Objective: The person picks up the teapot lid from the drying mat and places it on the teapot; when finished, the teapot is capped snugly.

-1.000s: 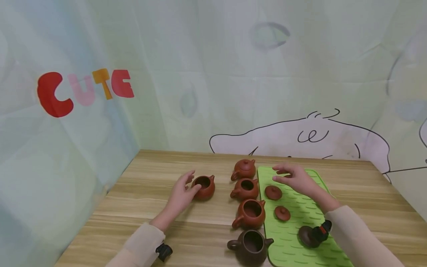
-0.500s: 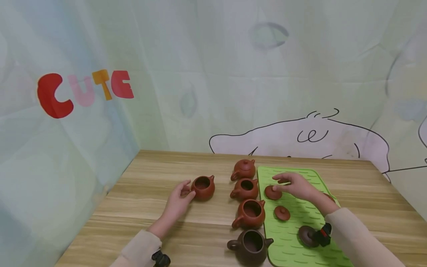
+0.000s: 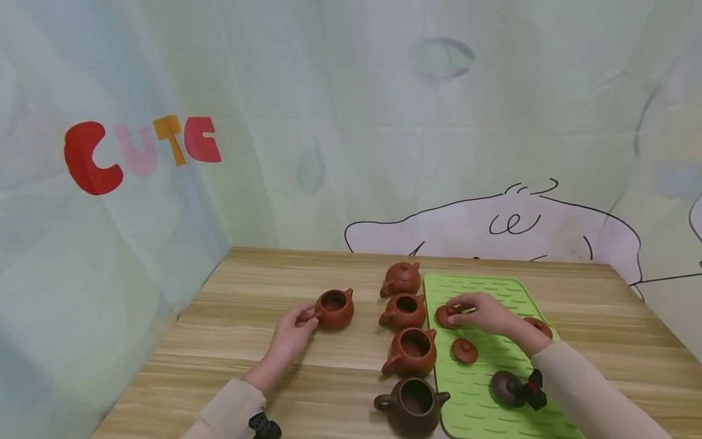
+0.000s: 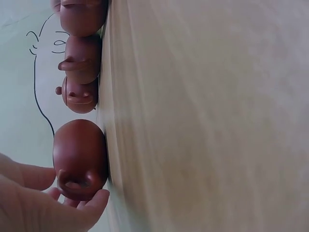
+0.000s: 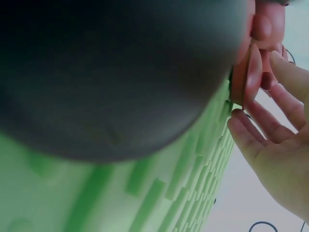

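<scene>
On the left of the table stands a reddish-brown teapot (image 3: 334, 310) without its lid. My left hand (image 3: 292, 332) holds it at its handle side, thumb and fingers on either side of the handle (image 4: 75, 182). My right hand (image 3: 482, 312) reaches down over the green mat (image 3: 482, 283), thumb and fingers round the knob of a reddish-brown teapot lid (image 3: 445, 317). The lid (image 5: 251, 77) still lies against the mat. Nearer me on the mat is a second reddish lid (image 3: 464, 351), with a dark brown lid (image 3: 506, 389) beyond it.
Along the mat's left edge stand a lidded red teapot (image 3: 402, 278), two lidless red teapots (image 3: 406, 311) and a dark brown lidless teapot (image 3: 415, 405). Another red lid (image 3: 537, 327) lies behind my right forearm. A dark rounded shape (image 5: 111, 87) fills much of the right wrist view.
My left hand has drawn back from the teapot's opening to its handle. My right hand has come down onto the lid's knob. The other pots and lids stay in place.
</scene>
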